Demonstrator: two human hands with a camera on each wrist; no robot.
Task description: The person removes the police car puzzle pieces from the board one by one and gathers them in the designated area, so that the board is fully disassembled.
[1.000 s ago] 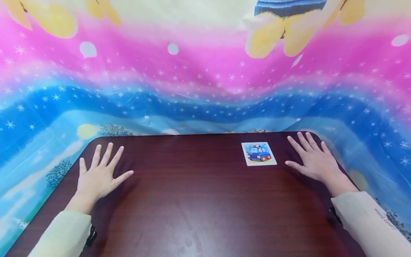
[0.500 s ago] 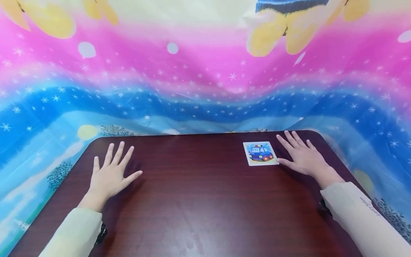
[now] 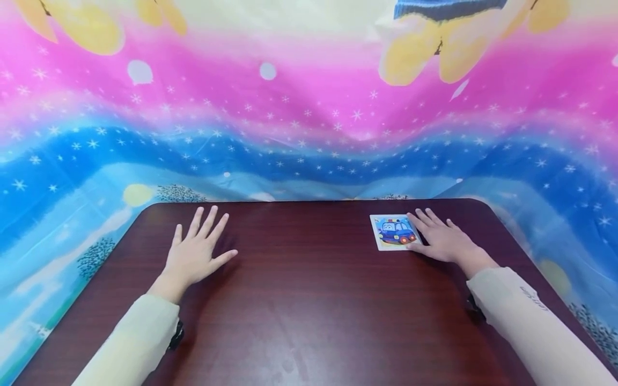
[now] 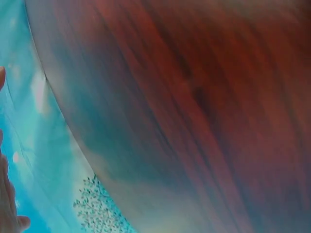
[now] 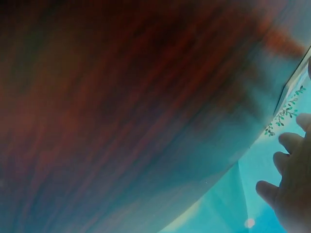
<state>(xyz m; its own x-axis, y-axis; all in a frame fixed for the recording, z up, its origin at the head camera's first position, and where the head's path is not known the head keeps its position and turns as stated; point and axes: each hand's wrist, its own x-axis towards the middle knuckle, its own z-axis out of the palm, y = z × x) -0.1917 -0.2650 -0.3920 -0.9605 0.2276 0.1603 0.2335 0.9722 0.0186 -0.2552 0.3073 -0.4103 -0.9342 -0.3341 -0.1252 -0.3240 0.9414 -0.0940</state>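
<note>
A square picture board (image 3: pixel 393 232) with a blue cartoon car and a pale border lies at the far right of the dark wooden table. My right hand (image 3: pixel 446 241) is at its right side, the thumb and index finger overlapping that edge in the head view. Whether they touch it cannot be told. In the right wrist view the right hand (image 5: pixel 294 184) shows only in part, fingers apart. Over the left part of the table my left hand (image 3: pixel 190 257) is spread with straight fingers, holding nothing. The left wrist view catches just a sliver of the left hand (image 4: pixel 7 199).
The brown table (image 3: pixel 299 300) has rounded far corners. Behind and beside it hangs a pink and blue cloth (image 3: pixel 309 118) printed with snowflakes and yellow shapes. Its lower part meets the table's far edge.
My right hand has moved left, from apart from the board to over its right edge. The left hand has shifted right, still spread. The board has stayed in about the same place.
</note>
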